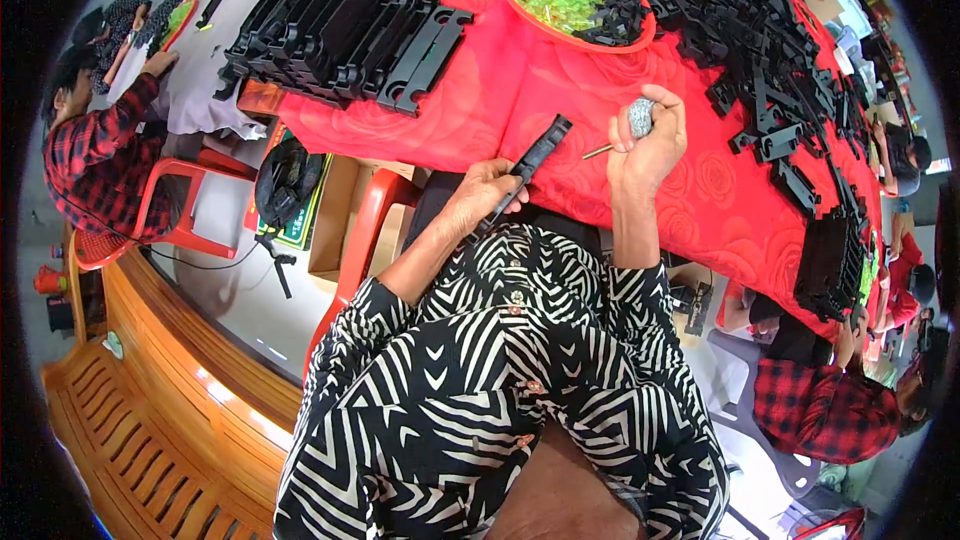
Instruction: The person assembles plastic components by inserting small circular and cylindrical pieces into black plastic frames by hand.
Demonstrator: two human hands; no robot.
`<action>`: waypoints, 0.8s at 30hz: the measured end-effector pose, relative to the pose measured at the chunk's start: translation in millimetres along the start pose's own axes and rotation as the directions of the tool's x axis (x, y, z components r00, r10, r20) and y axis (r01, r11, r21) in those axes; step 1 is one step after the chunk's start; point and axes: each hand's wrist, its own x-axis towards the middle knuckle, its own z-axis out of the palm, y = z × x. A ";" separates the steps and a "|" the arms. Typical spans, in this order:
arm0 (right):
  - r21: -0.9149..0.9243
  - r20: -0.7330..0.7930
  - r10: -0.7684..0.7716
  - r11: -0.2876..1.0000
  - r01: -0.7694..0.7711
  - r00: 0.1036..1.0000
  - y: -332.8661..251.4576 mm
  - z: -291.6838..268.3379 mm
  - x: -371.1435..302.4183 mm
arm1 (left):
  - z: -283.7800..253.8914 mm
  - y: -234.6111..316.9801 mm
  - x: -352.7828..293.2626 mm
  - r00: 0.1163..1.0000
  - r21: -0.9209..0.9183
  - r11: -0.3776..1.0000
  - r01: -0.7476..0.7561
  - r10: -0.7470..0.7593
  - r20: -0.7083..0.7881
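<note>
My left hand (477, 198) is closed around a long, narrow black plastic part (542, 146), which slants up and to the right over the table's front edge. To the right of it, my right hand (648, 158) grips a screwdriver-like tool (641, 118) by its lumpy grey handle. The tool's thin metal shaft sticks out toward the black part, with a gap between its tip and the part. Fingers hide some of both things.
Beyond my hands, a red cloth (500, 90) covers the table. Stacked black parts (340, 35) stand at far left, an orange-rimmed bowl (652, 38) of yellow-green and black pieces behind, and piled black parts (765, 70) at right. Red chairs (362, 240) and several other people are around.
</note>
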 end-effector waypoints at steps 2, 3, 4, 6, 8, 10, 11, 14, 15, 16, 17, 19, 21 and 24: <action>-0.001 -0.018 0.002 1.000 -0.002 1.000 -4.6 1.2 1.4 | 2.4 2.7 -0.2 1.000 -0.015 1.000 -0.005 0.005 -0.010; -0.006 -0.012 -0.002 1.000 0.002 1.000 -5.4 0.9 0.9 | 4.1 4.1 -1.1 0.999 -0.029 1.000 -0.007 0.006 -0.036; -0.011 -0.006 -0.005 1.000 0.005 1.000 -5.5 0.8 0.2 | 5.3 4.7 -2.1 0.998 -0.043 0.999 -0.010 0.007 -0.061; -0.010 -0.009 -0.008 1.000 0.008 1.000 -6.8 2.2 0.2 | 7.7 4.6 -2.1 0.996 -0.004 1.000 -0.024 0.023 -0.083; -0.017 -0.013 -0.006 1.000 0.006 1.000 -6.5 2.7 -1.4 | 10.5 3.0 -2.3 0.988 0.041 0.998 -0.049 0.054 -0.146; -0.021 0.001 -0.002 1.000 0.002 1.000 -3.6 0.8 -0.3 | 13.3 6.5 -2.1 0.982 0.035 0.998 -0.058 0.063 -0.176; -0.024 0.014 0.004 1.000 -0.003 1.000 -3.0 0.2 -1.1 | 14.1 9.2 -3.0 0.976 0.053 0.998 -0.040 0.051 -0.211; -0.049 0.021 0.019 0.999 -0.018 1.000 0.5 0.4 -0.5 | 12.7 9.2 -2.4 0.960 0.060 0.998 -0.035 0.050 -0.274; -0.049 0.024 0.019 0.999 -0.018 1.000 1.0 0.7 -0.7 | 12.1 9.5 -2.2 0.952 0.052 0.997 -0.050 0.063 -0.301; -0.187 0.001 0.058 0.981 -0.056 0.998 1.4 0.9 -1.1 | 12.0 10.1 -3.0 0.951 0.052 0.997 -0.052 0.066 -0.302; -0.321 -0.028 0.089 0.943 -0.094 0.996 3.0 -0.1 -0.4 | 12.6 12.1 -3.4 0.959 -0.008 1.000 -0.028 0.024 -0.281; -0.515 0.034 0.046 0.857 -0.022 0.998 14.4 -5.2 0.1 | 13.3 11.8 -2.5 0.967 -0.066 0.998 -0.005 -0.012 -0.255; -0.768 0.186 0.019 0.626 0.133 0.982 21.6 -6.2 -2.4 | 14.5 11.1 -2.4 0.979 -0.036 0.994 -0.104 0.096 -0.182; -0.817 0.335 0.057 0.514 0.260 0.940 24.4 -6.2 -3.1 | 18.5 17.9 -8.5 0.982 -0.030 0.997 -0.073 0.067 -0.176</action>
